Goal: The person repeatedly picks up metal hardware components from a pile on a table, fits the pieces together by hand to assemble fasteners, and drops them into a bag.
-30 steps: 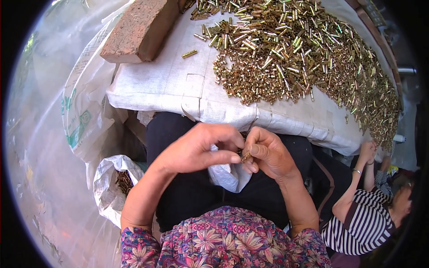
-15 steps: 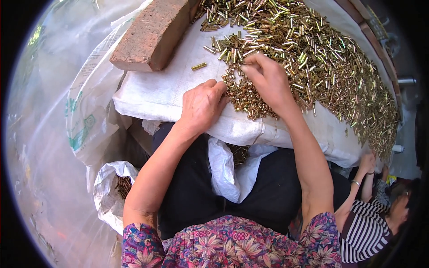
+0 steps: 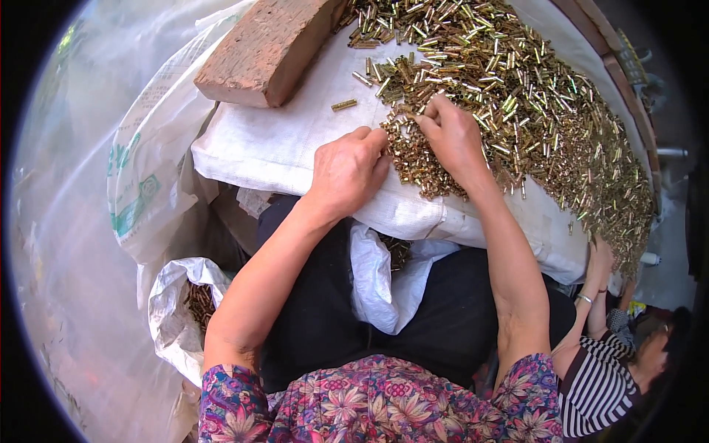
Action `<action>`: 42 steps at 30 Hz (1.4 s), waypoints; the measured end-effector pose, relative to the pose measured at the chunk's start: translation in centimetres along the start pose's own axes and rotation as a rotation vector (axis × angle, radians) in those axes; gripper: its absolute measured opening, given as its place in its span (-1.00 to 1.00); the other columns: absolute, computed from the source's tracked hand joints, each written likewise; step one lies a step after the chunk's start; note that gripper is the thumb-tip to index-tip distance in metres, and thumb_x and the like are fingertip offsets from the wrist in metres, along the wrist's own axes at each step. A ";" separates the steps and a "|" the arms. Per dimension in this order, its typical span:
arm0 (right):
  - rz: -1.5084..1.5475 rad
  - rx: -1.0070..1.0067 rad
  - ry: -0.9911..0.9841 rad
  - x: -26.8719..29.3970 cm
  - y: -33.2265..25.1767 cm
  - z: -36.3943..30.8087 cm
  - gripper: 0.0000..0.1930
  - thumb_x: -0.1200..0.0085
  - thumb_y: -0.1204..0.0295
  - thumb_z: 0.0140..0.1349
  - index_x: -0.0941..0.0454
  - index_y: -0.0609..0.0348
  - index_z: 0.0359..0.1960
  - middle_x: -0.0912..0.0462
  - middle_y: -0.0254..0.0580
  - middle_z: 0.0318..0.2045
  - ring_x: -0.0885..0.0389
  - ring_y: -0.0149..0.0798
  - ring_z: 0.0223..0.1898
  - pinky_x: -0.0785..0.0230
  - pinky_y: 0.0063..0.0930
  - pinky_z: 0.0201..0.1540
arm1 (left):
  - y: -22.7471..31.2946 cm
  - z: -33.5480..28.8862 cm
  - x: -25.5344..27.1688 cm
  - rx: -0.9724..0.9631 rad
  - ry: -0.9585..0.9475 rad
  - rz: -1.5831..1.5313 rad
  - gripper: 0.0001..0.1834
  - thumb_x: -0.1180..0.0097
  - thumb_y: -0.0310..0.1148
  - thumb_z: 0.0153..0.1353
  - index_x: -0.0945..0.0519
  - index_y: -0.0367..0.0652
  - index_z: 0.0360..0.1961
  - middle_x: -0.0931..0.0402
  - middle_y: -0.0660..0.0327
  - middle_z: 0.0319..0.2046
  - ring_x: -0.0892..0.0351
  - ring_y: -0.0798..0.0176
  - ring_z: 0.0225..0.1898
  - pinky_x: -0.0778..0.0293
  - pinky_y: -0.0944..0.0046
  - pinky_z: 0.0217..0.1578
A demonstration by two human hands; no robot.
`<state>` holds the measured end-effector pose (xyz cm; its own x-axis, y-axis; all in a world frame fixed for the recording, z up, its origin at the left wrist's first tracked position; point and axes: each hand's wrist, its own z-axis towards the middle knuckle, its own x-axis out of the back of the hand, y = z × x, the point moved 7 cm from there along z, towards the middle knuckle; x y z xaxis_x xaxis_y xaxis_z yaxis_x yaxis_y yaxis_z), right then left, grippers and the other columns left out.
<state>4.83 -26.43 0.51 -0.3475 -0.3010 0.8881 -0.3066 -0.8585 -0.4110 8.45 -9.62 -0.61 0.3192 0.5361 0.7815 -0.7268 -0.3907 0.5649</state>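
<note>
A heap of small brass-coloured metal tubes [image 3: 517, 81] spreads over a white woven cloth [image 3: 258, 144]. At its near edge lies a cluster of much smaller shiny metal pieces [image 3: 425, 168]. My right hand [image 3: 452, 140] is closed over the boundary between tubes and small pieces, thumb and forefinger pinched together; what they hold is too small to make out. Left of the cluster, my left hand [image 3: 347, 171] rests with curled fingers, thumb side against the small pieces. Its fingertips are turned away, hiding anything inside. One loose tube [image 3: 344, 105] lies apart on the cloth.
A red-brown brick [image 3: 269, 55] sits at the far left of the cloth. Between my legs hangs an open white sack [image 3: 373, 277] with metal parts. Another white sack [image 3: 166, 306] holds brownish pieces. A co-worker in a striped top [image 3: 598, 387] reaches into the heap's right end.
My right hand has shifted slightly right and nearer, still pinched. My left hand has moved a little right, still curled. The view has shifted slightly; the co-worker's arm has moved.
</note>
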 end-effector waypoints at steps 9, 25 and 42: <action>1.178 -0.373 -0.128 0.7 -0.3 -9.3 -0.90 -0.11 0.46 0.26 -0.46 0.12 -0.39 -0.50 -0.42 -0.58 -0.40 -0.57 -0.57 -0.26 -0.68 -0.48 | 1.7 -2.8 -1.0 0.378 -0.181 -1.221 -0.89 -0.11 -0.49 0.22 -0.55 -0.28 -0.24 -0.52 0.29 -0.43 -0.49 0.49 -0.38 -0.46 0.43 -0.32; 1.649 -0.499 -0.177 1.4 -1.3 -13.2 -0.92 0.00 0.44 0.34 -0.37 0.12 -0.28 -0.62 -0.19 -0.39 -0.62 -0.32 -0.45 -0.55 -0.38 -0.28 | 3.4 -5.0 -1.8 0.393 -0.289 -1.499 -0.89 -0.13 -0.43 0.27 -0.52 -0.25 -0.26 -0.54 0.29 -0.39 -0.56 0.45 -0.39 -0.49 0.45 -0.33; 1.830 -0.539 -0.166 -0.4 -3.1 -14.4 -0.93 0.03 0.43 0.38 -0.37 0.12 -0.25 -0.56 -0.22 -0.43 -0.56 -0.38 -0.47 -0.42 -0.45 -0.38 | 3.4 -5.5 -0.7 0.273 -0.213 -1.411 -0.87 -0.15 -0.44 0.27 -0.52 -0.28 -0.24 -0.55 0.29 -0.38 -0.54 0.48 -0.35 -0.50 0.45 -0.28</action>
<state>-6.85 -17.66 -1.53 -0.4515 -0.6152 -0.6463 0.0687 0.6982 -0.7126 2.43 -7.20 -0.73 0.7565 0.4780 -0.4463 0.3908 0.2169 0.8946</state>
